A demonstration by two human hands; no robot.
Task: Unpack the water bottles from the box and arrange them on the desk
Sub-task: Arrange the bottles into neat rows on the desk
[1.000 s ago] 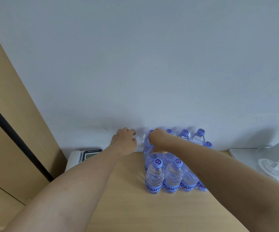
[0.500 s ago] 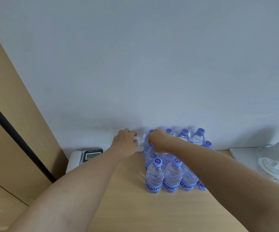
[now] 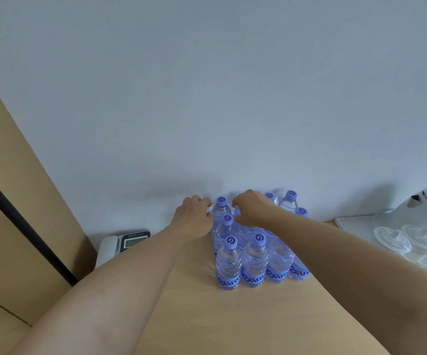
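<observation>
Many water bottles (image 3: 254, 260) already stood together on the worktop (image 3: 232, 316) by the wall. Left hand (image 3: 194, 219) and right hand (image 3: 252, 210) curled at the back row; grip unclear. No box showed.

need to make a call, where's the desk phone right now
In the head view the desk phone sits at the back left of the desk against the wall, just left of the left forearm and well left of the water bottles.

front bottles' (image 3: 229, 267) blue labels read approx "ganten"; purple caps (image 3: 231, 242) w/ swirl logo.
</observation>
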